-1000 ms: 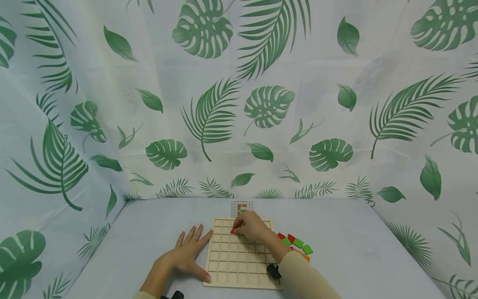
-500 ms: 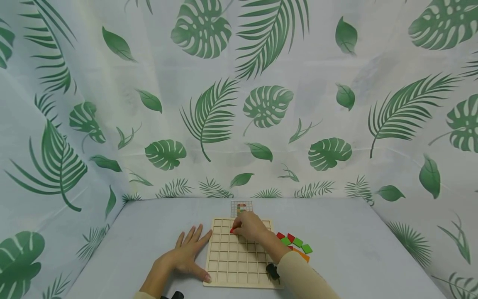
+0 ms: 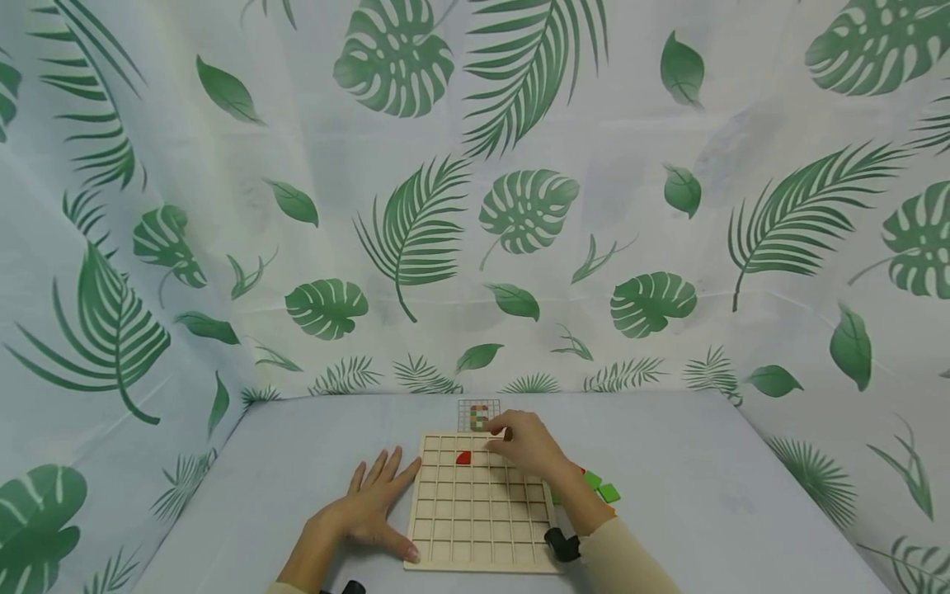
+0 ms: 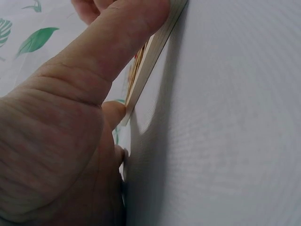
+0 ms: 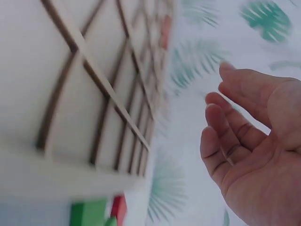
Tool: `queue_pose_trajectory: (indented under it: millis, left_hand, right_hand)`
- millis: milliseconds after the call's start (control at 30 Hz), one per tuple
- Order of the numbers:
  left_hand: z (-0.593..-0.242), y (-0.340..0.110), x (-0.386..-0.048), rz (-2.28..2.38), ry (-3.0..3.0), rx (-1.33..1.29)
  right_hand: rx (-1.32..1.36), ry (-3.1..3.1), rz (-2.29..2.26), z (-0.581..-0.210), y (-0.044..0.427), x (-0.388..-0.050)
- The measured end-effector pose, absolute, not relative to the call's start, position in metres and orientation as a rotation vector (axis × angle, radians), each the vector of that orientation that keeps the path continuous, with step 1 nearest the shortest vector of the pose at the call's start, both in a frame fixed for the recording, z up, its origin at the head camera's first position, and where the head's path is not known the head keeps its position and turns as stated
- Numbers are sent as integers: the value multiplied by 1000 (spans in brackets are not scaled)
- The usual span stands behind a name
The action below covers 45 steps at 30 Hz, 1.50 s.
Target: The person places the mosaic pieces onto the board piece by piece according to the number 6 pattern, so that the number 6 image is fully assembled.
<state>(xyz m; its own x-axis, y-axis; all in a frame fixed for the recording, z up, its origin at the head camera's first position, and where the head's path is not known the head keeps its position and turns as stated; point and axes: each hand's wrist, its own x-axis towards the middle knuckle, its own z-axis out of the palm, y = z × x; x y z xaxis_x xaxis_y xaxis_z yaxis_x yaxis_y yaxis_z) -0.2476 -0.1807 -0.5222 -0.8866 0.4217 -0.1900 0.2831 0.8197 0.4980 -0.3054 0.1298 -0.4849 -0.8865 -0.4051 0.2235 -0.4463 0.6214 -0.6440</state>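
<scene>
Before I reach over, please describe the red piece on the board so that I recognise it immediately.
On the white table, find the wooden grid board. In its second row from the far edge, third square from the left, lies a red piece with one rounded corner. It is the only coloured piece visible there; the green pieces lie right of the board.

1. Just beyond the right hand (image 3: 523, 444), the white gridded card (image 3: 479, 416) bears colours too small to read.
2. The right forearm (image 3: 582, 499) partly hides the flat red, green and orange tiles (image 3: 609, 492).
3. Beside the right hand, its wrist view blurs and crops the pale wooden grid board (image 5: 28, 61).
4. The left wrist view crops the left hand (image 4: 61, 127).
</scene>
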Motion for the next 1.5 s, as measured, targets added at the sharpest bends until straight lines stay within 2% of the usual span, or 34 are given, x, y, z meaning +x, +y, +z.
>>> queue_pose_trajectory:
  millis: [233, 600, 1267, 1500]
  left_hand:
    - [-523, -182, -248, 669, 2714, 546]
    - [-521, -182, -249, 672, 2709, 541]
    - [-522, -182, -252, 686, 2695, 522]
    - [-524, -182, -250, 692, 2693, 514]
  right_hand:
    - [501, -2692, 1185, -475, 167, -295]
    - [408, -2776, 1105, -473, 200, -298]
    - [442, -3123, 1131, -465, 246, -287]
    - [603, -3205, 1209, -469, 259, -284]
